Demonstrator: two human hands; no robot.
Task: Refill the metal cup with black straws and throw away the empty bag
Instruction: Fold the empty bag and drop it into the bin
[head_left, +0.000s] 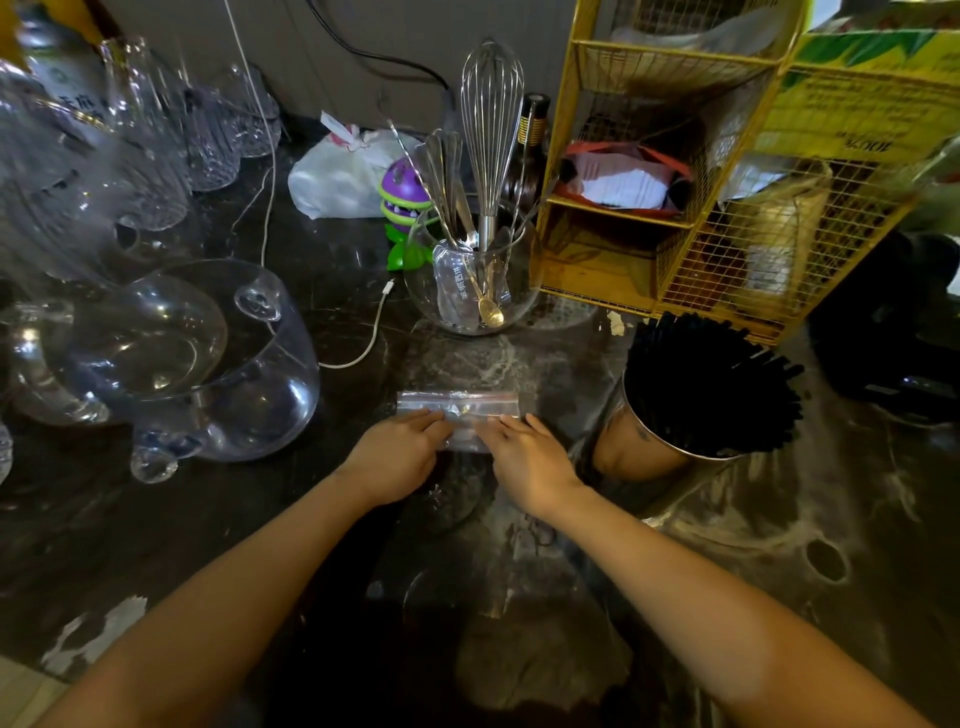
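A metal cup (644, 447) stands at the right of the dark counter, packed with black straws (711, 379) that fan out of its top. Left of it lies a clear, flattened zip bag (460, 402) with a red seal line along its far edge. My left hand (397, 457) and my right hand (524, 457) both rest on the bag's near part, fingers pressing it flat against the counter. The near end of the bag is hidden under my hands.
A glass bowl (470, 291) holding a whisk and spoons stands behind the bag. Large glass jugs (208, 353) and glasses crowd the left. A yellow wire rack (675, 171) rises at the back right. A white cable (363, 343) and a white plastic bag (337, 176) lie behind.
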